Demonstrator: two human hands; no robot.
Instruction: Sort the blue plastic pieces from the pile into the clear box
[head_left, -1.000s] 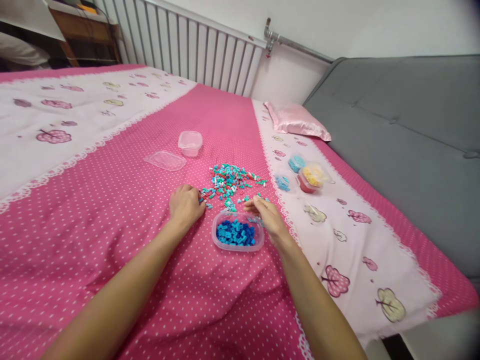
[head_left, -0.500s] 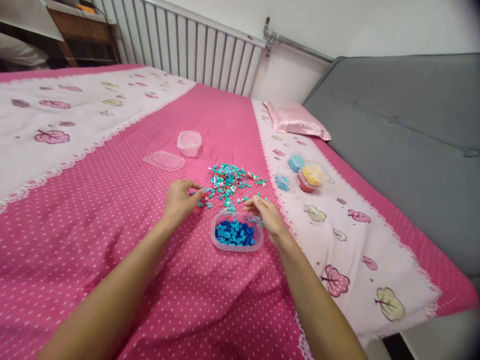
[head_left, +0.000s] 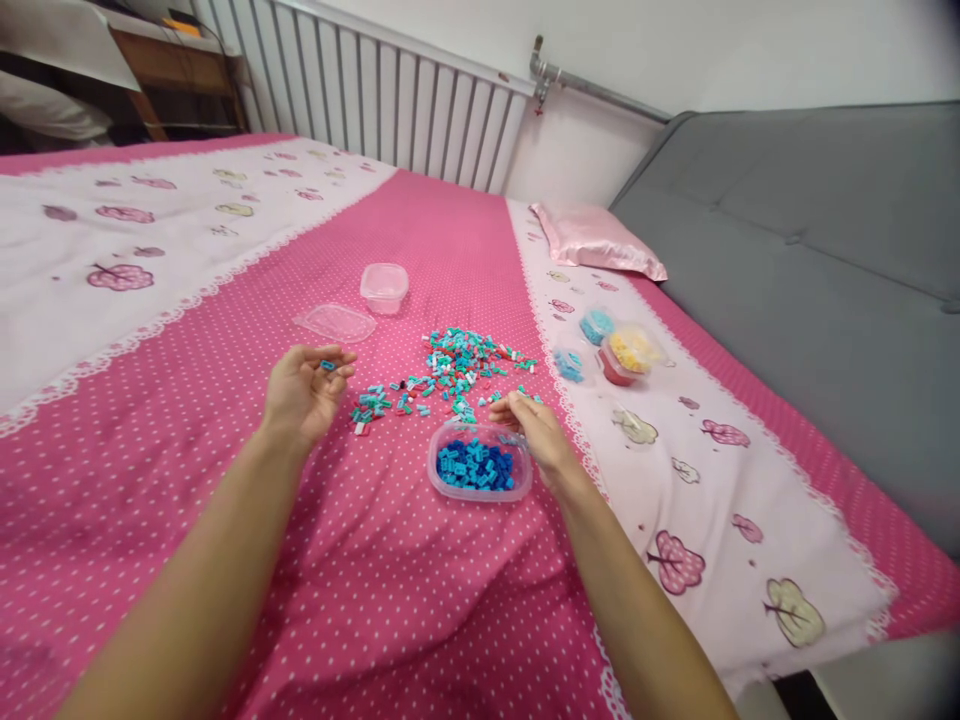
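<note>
My left hand (head_left: 306, 392) is turned palm up, left of the scattered pieces, with curled fingers around a small blue toy brick (head_left: 328, 366). A clear plastic box (head_left: 480, 494) stands in front of me, holding many light and dark blue bricks (head_left: 474, 466). Just beyond its right rear corner is my right hand (head_left: 534, 428), thumb and fingers closed together; whatever may be between them is hidden. Behind the box lies a loose heap of teal, red and white bricks (head_left: 459, 358). A smaller cluster of bricks (head_left: 372, 402) sits by my left hand.
A clear tub (head_left: 385, 288) and a flat clear lid (head_left: 335, 322) lie farther back on the pink dotted bedspread (head_left: 360, 560). To the right are containers of blue pieces (head_left: 596, 326) and yellow pieces (head_left: 630, 350). Beyond them is a pink pillow (head_left: 596, 240) beside a grey headboard (head_left: 810, 220).
My left hand has moved left, away from the small cluster, and turned palm up with a blue brick in its fingers. My right hand stays beside the box.
</note>
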